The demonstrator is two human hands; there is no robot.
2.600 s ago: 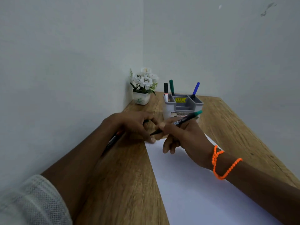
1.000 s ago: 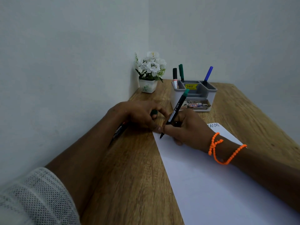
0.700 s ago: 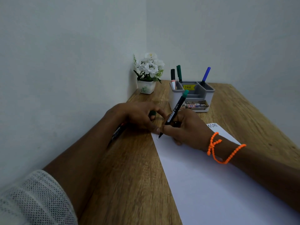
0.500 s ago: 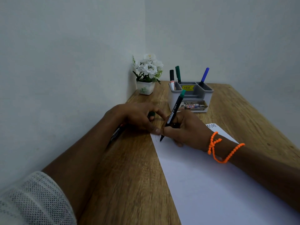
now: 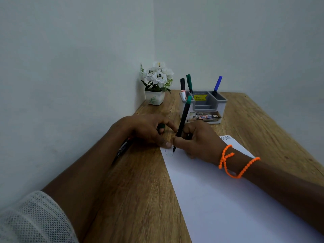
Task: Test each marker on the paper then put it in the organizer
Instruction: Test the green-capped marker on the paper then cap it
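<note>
Right hand (image 5: 196, 142) pinches the marker (image 5: 182, 123), tip on the paper's (image 5: 228, 199) far-left corner. Left hand (image 5: 143, 130), at its nine o'clock, curls round a green cap (image 5: 161, 126). Organizer (image 5: 203, 107) sits at twelve o'clock.

The left hand (image 5: 145, 130) hides most of a green cap (image 5: 161, 126) and covers the marker (image 5: 122, 149) beneath its wrist. Beside that hand, faint marks (image 5: 168, 152) on the paper (image 5: 228, 199) are too small to read; the paper runs off the frame's lower right.
</note>
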